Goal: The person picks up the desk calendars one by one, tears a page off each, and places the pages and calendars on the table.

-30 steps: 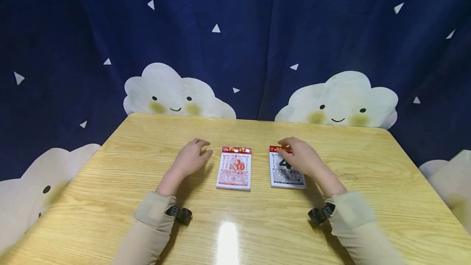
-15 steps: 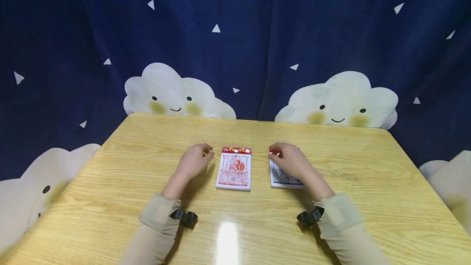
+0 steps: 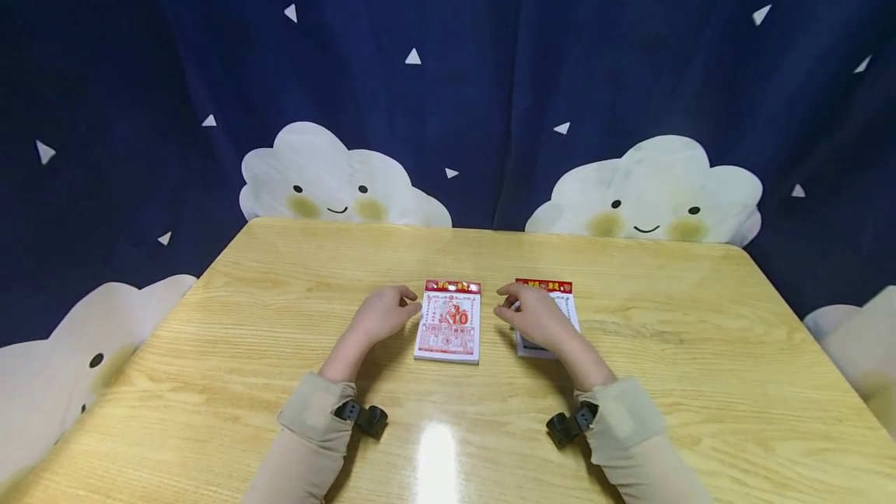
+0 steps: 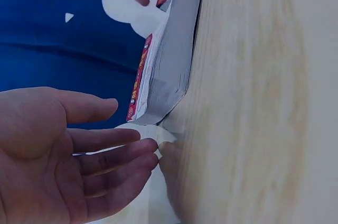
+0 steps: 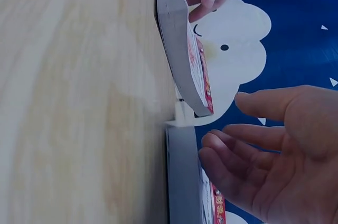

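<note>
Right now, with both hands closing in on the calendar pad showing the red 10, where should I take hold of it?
Probably by its long side edges: the red 10 pad lies flat on the table, thick enough to pinch. The left hand is at its left edge, the right hand just off its right.

Bright, even overhead light puts a white glare patch on the glossy surface (image 3: 435, 453) near the viewer. The head view bends at its edges; both wrist views are soft and blurred close up.

Two calendar pads at frame centre on the table (image 3: 210, 348): left pad (image 3: 449, 320), right pad (image 3: 556, 302) beside it.
</note>
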A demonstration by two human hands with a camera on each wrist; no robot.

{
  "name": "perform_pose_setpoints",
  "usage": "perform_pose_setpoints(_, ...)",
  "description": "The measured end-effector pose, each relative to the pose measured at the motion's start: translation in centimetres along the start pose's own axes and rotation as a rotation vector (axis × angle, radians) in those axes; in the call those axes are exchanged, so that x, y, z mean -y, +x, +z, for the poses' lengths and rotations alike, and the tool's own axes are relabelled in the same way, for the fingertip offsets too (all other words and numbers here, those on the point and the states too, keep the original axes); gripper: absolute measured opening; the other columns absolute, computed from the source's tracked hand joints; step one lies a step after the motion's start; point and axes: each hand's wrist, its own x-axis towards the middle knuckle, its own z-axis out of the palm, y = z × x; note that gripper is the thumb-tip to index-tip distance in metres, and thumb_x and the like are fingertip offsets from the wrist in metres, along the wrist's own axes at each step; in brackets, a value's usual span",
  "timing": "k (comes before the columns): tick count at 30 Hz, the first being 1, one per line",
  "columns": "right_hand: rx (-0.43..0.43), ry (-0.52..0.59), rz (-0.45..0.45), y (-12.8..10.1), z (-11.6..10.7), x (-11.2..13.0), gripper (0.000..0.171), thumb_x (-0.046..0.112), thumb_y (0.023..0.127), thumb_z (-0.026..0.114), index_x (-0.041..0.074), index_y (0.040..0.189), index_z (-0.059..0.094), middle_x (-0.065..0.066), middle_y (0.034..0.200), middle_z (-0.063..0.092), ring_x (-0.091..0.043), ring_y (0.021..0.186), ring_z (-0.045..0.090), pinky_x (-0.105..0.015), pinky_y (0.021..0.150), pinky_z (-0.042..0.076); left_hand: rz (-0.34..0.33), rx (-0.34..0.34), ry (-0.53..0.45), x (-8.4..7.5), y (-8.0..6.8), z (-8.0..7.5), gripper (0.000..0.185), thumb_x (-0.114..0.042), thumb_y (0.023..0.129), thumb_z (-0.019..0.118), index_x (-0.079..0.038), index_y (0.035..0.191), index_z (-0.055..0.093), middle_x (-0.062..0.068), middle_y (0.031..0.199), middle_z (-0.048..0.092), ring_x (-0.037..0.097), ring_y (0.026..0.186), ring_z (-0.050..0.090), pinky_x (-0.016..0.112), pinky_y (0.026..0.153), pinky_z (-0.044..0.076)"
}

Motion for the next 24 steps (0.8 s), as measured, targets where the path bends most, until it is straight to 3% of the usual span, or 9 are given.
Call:
perform_pose_setpoints(6, 0.016, -0.035, -0.017, 0.0, 0.5, 0.6, 0.031, 0.023, 0.086, 0.059, 0.002, 0.109, 0.064, -0.006, 0.094, 0.066, -0.017, 0.083, 0.06, -0.032, 0.071, 0.049, 0.004, 0.058, -0.021, -0.3, -0.1, 0.0, 0.031, -0.024, 0.087, 0.056, -0.001, 0.107, 0.064, 0.013, 0.1, 0.064, 0.025, 0.093, 0.059, 0.039, 0.081, 0.047)
perform_pose_setpoints(13, 0.014, -0.096, 0.004, 0.1, 1.1, 1.1, 0.028, 0.025, 0.086, 0.059, 0.006, 0.103, 0.069, -0.008, 0.102, 0.067, -0.025, 0.098, 0.06, -0.041, 0.084, 0.047, 0.034, 0.094, 0.007, -0.5, -0.1, 0.2, 0.034, -0.023, 0.085, 0.06, 0.002, 0.107, 0.064, 0.013, 0.098, 0.065, 0.022, 0.083, 0.058, 0.035, 0.074, 0.048)
perform_pose_setpoints(19, 0.023, -0.153, 0.055, 0.4, 1.7, 1.5, 0.028, 0.028, 0.084, 0.061, 0.009, 0.103, 0.07, -0.007, 0.104, 0.067, -0.023, 0.094, 0.061, -0.04, 0.079, 0.049, 0.034, 0.101, 0.032, -0.5, 0.0, 0.5, 0.033, -0.021, 0.081, 0.063, 0.002, 0.105, 0.065, 0.01, 0.089, 0.061, 0.018, 0.076, 0.051, 0.03, 0.066, 0.044)
perform_pose_setpoints(24, 0.044, -0.168, 0.079, 0.6, 2.1, 1.9, 0.028, 0.028, 0.082, 0.064, 0.011, 0.103, 0.07, -0.007, 0.105, 0.066, -0.018, 0.085, 0.06, -0.037, 0.074, 0.049, 0.029, 0.09, 0.043, -0.6, -0.1, 0.7, 0.032, -0.017, 0.076, 0.068, 0.001, 0.103, 0.066, 0.006, 0.082, 0.056, 0.016, 0.076, 0.047, 0.029, 0.068, 0.043)
